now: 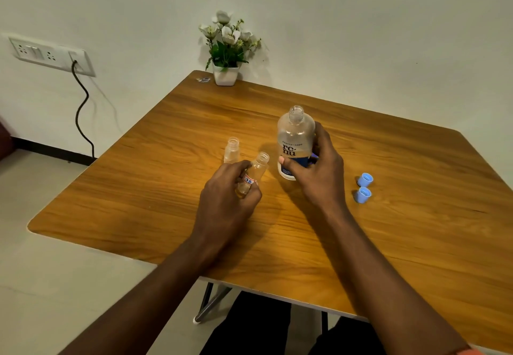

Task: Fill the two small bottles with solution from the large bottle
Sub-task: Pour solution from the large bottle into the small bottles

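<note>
The large clear bottle (294, 138), uncapped with a blue and white label, stands upright on the wooden table (416, 229). My right hand (316, 168) grips its lower body from the right. My left hand (227, 191) holds a small clear bottle (256, 170), uncapped and tilted with its mouth leaning right toward the large bottle; a small sticker shows on its side. The second small bottle (232, 150) stands open-mouthed just behind my left hand. None of them shows a clear liquid level.
Two blue caps (364, 187) lie on the table to the right of my right hand. A white pot of flowers (226, 73) sits at the far edge, with a small object (203, 79) beside it. A wall socket and cable (80, 105) are at left.
</note>
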